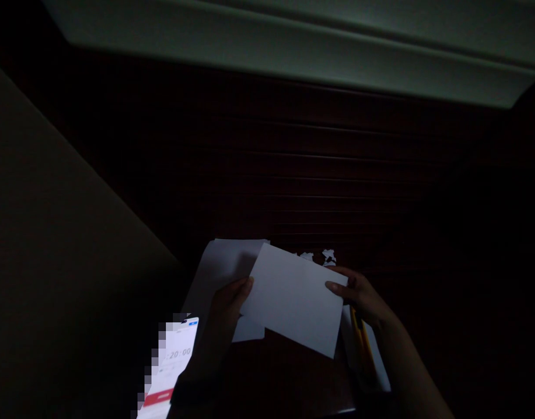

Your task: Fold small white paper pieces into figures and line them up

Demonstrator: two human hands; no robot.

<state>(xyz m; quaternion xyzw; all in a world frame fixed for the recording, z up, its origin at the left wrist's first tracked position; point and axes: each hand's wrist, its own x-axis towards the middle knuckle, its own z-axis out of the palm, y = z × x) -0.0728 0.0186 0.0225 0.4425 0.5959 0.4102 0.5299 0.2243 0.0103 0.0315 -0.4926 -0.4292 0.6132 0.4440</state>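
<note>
Going from the left, we see a dim, plain surface [53, 233] slanting down towards a lit phone [175, 355], whose screen shows "20:00" above a red button; its left edge is covered by coarse pixel blocks. Just beside it, we make out a dark band [195, 390] around the left wrist. Our left hand [227, 298] pinches the left edge of 1 white sheet [297, 297], its thumb and fingers closed on the paper. Behind that hand lies a stack of paper [227, 256], partly covered by hand and sheet, and a smaller pale piece of paper [250, 330] shows below the sheet's lower left edge. The sheet itself is between our 2 hands, tilted with its right side lower, above a dark reddish tabletop [289, 378]. Past its upper edge we see torn paper scraps [329, 255]. Our right hand [357, 291] grips the sheet near its upper right corner, thumb on top and fingers behind, closed on it. Under the right forearm there is a yellow object [364, 343] beside something white; we cannot tell what either is.
</note>
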